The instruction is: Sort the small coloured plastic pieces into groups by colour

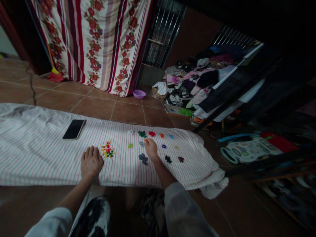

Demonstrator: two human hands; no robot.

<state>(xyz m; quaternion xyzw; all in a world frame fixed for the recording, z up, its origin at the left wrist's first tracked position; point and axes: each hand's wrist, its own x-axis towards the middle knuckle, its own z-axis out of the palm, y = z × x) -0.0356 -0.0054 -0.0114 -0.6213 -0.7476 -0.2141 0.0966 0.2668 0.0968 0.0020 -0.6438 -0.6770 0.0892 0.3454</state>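
Right hand (151,149) pinches a yellow piece (145,141) among single-color heaps

Thumb and finger of the right hand are together on the small piece, just beside a gray heap (141,144). Beyond the fingertips lie green pieces (142,134) and red pieces (151,134), with orange pieces (162,135) and light-blue pieces (171,136) farther right; clear-looking pieces (131,132) mark that row's left end. Lime pieces (130,145) sit left of the gray heap. Across the hand are violet pieces (164,146) and beige pieces (176,147). Nearer the person, a dark gray heap (143,159) lies left of the right forearm, black pieces (168,159) and brown pieces (181,159) right of it.

The left hand (92,162) rests palm down on a striped cloth (49,148), its fingers laid out straight. Just to its right is a mixed pile (108,149) of red, yellow, green and other bits. A dark-screened phone (74,129) lies beyond the left hand, near the cloth's far edge.

Past the cloth, tiled floor (93,105) reaches a floral curtain (108,39), with a purple bowl (139,94) by its lower right corner and a clothes heap (187,79) farther right.
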